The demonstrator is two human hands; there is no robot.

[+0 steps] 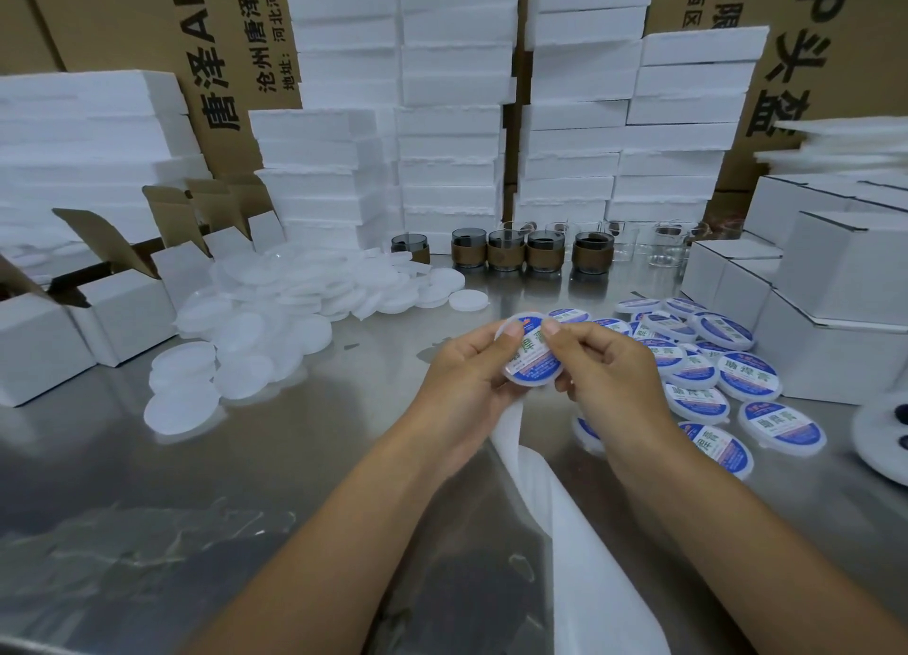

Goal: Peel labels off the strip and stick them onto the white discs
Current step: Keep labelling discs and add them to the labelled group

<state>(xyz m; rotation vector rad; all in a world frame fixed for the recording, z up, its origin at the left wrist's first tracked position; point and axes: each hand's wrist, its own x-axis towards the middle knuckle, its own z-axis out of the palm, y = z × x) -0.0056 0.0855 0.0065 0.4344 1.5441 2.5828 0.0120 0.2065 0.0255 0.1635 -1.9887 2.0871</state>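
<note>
Above the middle of the steel table, my left hand [469, 367] and my right hand [607, 369] both hold one white disc [533, 359] that carries a blue, white and green label. Each thumb presses on the label's top edge. A white backing strip [550, 507] hangs from under the hands and runs toward the bottom edge. A heap of plain white discs [275, 320] lies at the left. Several labelled discs [707, 364] are spread out at the right.
Small white cardboard boxes stand open at the left [118, 310] and closed at the right [835, 281]. Dark glass cups with brown sleeves [506, 251] line the table's back, before stacks of white foam blocks [452, 114] and brown cartons. A white plate [884, 438] sits at the right edge.
</note>
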